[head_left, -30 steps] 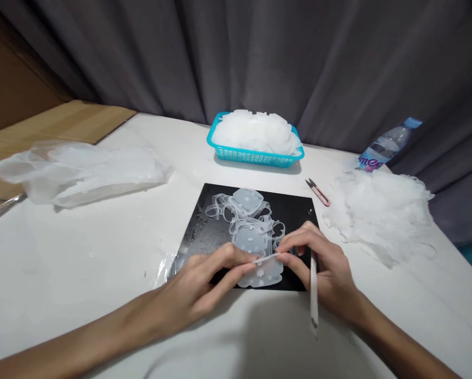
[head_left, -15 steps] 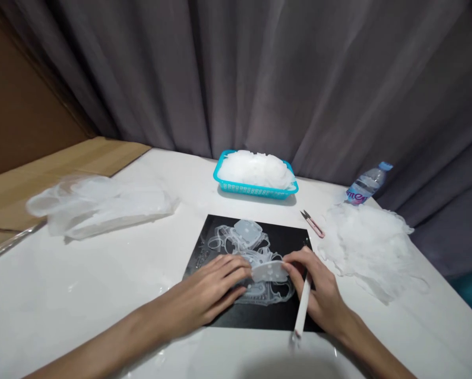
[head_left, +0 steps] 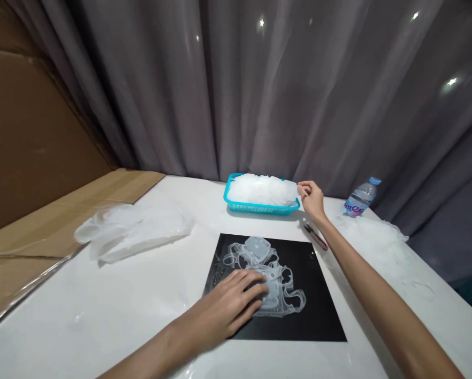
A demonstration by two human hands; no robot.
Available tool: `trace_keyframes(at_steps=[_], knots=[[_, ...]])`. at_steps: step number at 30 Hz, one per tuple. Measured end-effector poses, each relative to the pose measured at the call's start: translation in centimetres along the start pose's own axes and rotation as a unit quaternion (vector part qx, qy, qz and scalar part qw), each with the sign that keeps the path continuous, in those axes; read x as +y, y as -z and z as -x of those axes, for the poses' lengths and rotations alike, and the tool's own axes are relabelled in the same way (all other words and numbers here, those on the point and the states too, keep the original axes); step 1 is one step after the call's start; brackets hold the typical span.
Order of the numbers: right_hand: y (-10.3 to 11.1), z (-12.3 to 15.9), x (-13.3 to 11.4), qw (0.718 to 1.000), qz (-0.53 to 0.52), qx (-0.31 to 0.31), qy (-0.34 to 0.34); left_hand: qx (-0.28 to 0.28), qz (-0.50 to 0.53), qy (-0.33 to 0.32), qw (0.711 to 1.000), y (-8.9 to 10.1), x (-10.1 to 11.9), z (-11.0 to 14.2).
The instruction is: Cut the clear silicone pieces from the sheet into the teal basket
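My left hand lies flat with its fingers stretched out on a tangle of translucent plastic pieces spread on a black mat. My right hand is stretched far forward to the right corner of a turquoise basket heaped with white translucent pieces. Its fingers are curled in a pinch at the basket's rim, against a small translucent piece. The white stick seen earlier in this hand does not show.
Small pink snips lie under my right forearm beside the mat. A loose heap of plastic scraps and a water bottle sit at the right. A clear bag of parts lies at the left, cardboard beyond it, a grey curtain behind.
My right hand left the mat with a freed piece and reached forward to the basket. The left hand stayed on the pieces on the mat. The view tilted upward.
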State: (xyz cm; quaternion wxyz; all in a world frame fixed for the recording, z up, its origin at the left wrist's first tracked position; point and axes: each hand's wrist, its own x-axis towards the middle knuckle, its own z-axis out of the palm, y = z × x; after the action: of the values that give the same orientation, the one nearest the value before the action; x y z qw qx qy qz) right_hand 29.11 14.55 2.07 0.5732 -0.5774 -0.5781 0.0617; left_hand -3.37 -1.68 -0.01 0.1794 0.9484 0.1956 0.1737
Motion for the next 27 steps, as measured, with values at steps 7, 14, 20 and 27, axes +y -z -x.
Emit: trace_keyframes(at_steps=[7, 14, 20, 27], knots=[[-0.6, 1.2, 1.3, 0.996, 0.084, 0.005, -0.035, 0.011, -0.038, -0.008, 0.999, -1.1, -0.3, 0.3], [2.6, 7.0, -5.1, 0.998, 0.063, -0.011, -0.017, -0.007, -0.041, 0.008, 0.999, -1.0, 0.0, 0.0], [7.0, 17.4, -9.6, 0.934, -0.189, -0.295, -0.063, -0.03, -0.039, -0.048, 0.998, 0.0, -0.5, 0.0], [8.2, 18.8, -9.4, 0.91, -0.099, -0.4, -0.049, -0.058, -0.037, -0.076, 0.995, 1.0, -0.5, 0.3]])
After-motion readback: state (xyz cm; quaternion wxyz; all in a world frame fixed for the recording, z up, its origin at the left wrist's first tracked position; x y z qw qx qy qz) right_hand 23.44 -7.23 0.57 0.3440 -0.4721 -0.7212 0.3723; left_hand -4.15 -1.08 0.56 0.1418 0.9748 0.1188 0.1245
